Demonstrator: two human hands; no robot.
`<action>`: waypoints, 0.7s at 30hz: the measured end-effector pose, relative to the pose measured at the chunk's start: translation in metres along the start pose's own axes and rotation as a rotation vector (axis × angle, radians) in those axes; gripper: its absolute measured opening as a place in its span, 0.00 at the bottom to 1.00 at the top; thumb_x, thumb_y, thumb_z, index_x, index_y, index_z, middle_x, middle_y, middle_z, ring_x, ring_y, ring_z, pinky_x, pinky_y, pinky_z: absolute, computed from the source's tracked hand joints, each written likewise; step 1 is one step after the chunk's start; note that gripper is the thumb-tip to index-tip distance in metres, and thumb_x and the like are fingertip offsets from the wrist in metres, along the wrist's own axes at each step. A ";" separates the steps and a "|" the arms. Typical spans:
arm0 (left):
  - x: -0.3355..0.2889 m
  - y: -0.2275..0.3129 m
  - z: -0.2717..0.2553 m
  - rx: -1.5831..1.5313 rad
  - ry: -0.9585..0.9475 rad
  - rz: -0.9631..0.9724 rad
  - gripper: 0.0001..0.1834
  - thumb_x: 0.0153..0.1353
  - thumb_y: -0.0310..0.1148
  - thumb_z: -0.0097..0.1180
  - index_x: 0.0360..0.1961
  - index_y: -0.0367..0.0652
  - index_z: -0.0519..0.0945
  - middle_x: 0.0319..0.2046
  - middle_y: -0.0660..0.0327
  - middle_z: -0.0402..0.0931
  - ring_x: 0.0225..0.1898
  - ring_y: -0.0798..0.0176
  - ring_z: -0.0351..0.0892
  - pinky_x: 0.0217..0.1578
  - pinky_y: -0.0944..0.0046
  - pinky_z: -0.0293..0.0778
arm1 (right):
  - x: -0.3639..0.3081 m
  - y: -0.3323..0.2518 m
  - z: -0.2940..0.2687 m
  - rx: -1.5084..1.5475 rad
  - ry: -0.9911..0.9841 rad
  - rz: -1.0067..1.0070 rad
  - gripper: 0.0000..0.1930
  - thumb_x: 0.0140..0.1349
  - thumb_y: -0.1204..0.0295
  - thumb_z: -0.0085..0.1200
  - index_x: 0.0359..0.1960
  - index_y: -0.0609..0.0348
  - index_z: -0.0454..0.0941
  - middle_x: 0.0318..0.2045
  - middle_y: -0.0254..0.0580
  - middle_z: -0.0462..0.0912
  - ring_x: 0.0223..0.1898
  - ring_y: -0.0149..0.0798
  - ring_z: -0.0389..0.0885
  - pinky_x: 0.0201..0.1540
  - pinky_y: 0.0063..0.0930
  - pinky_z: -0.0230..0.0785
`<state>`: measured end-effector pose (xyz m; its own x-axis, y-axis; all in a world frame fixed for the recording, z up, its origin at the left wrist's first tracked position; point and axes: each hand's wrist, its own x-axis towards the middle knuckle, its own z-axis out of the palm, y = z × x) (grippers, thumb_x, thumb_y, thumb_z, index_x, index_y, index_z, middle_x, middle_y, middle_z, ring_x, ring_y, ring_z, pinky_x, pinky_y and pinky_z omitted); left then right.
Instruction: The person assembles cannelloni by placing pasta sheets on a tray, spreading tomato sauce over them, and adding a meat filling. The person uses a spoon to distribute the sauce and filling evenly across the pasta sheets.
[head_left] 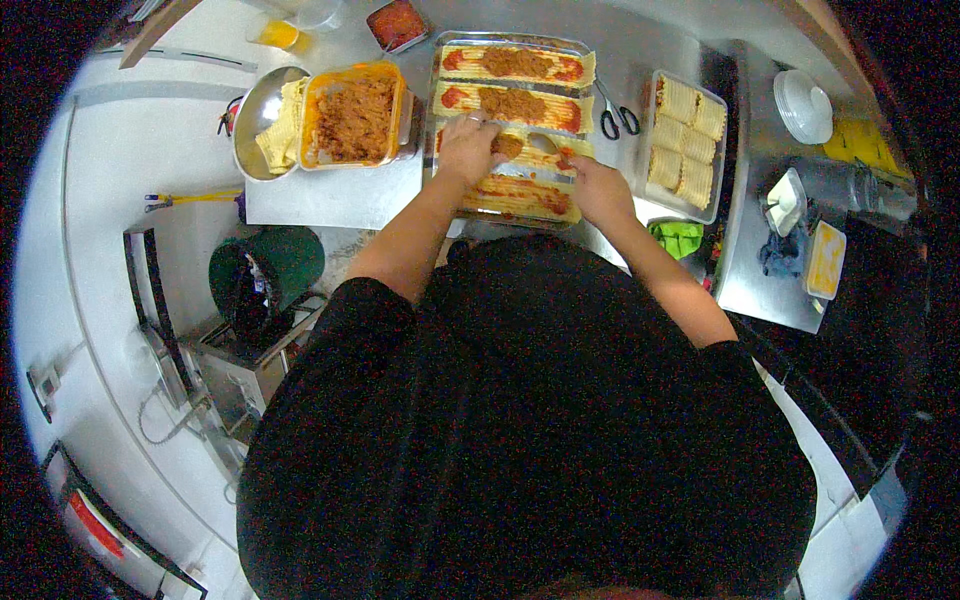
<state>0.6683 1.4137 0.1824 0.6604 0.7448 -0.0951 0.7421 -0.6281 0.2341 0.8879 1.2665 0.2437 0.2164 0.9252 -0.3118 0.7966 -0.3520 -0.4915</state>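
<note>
A tray [512,38] holds several long pasta sheets in rows. Its two far sheets carry red sauce and mounds of browned ground meat [515,62]. My left hand [468,148] rests at the left end of the third sheet, thumb apart from the fingers, beside a smaller mound of meat. A spoon [543,144] is gripped in my right hand [600,190]; its bowl lies over the same sheet. On the nearest pasta sheet [520,197] there is only a spread of sauce. Left of the tray stands an orange-stained plastic tub [402,110] full of ground meat.
A steel bowl [244,142] with pasta sheets sits at far left. Black-handled scissors [618,122] lie right of the tray, before a container [652,190] of pasta rolls. A green cloth [676,238] is nearer. A red-filled container [398,26] stands at the back.
</note>
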 end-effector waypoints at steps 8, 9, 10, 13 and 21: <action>-0.019 -0.011 0.003 -0.121 0.072 -0.157 0.19 0.55 0.51 0.70 0.44 0.55 0.89 0.51 0.53 0.81 0.54 0.44 0.77 0.59 0.44 0.70 | 0.020 0.008 0.032 0.154 -0.075 -0.031 0.15 0.69 0.65 0.50 0.51 0.50 0.86 0.46 0.54 0.87 0.50 0.56 0.85 0.56 0.44 0.76; -0.018 -0.011 0.005 -0.128 0.074 -0.149 0.18 0.55 0.50 0.69 0.43 0.55 0.90 0.49 0.54 0.82 0.53 0.44 0.77 0.58 0.44 0.71 | 0.025 0.010 0.036 0.133 -0.091 -0.018 0.15 0.69 0.65 0.50 0.50 0.50 0.86 0.46 0.53 0.87 0.50 0.56 0.85 0.56 0.44 0.76; -0.016 -0.011 0.006 -0.131 0.080 -0.138 0.16 0.55 0.49 0.69 0.42 0.55 0.90 0.48 0.55 0.82 0.52 0.45 0.78 0.58 0.45 0.71 | 0.030 0.012 0.038 0.109 -0.108 -0.004 0.15 0.69 0.64 0.50 0.50 0.50 0.87 0.46 0.53 0.87 0.50 0.56 0.85 0.56 0.43 0.76; -0.011 -0.012 0.008 -0.177 0.154 -0.057 0.13 0.56 0.46 0.69 0.39 0.55 0.90 0.48 0.57 0.83 0.53 0.46 0.78 0.58 0.47 0.71 | 0.036 0.015 0.037 0.109 -0.129 0.037 0.16 0.68 0.63 0.50 0.50 0.50 0.87 0.46 0.53 0.87 0.50 0.55 0.85 0.56 0.42 0.76; -0.009 -0.013 0.012 -0.149 0.042 -0.124 0.11 0.57 0.43 0.67 0.40 0.55 0.91 0.50 0.60 0.80 0.59 0.51 0.72 0.63 0.50 0.64 | 0.035 0.012 0.019 0.123 -0.106 0.050 0.17 0.68 0.63 0.50 0.49 0.53 0.88 0.47 0.51 0.88 0.50 0.53 0.86 0.56 0.41 0.76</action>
<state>0.6537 1.4126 0.1687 0.5573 0.8252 -0.0921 0.7903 -0.4931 0.3636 0.8942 1.2923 0.2116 0.1882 0.8882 -0.4191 0.7096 -0.4180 -0.5673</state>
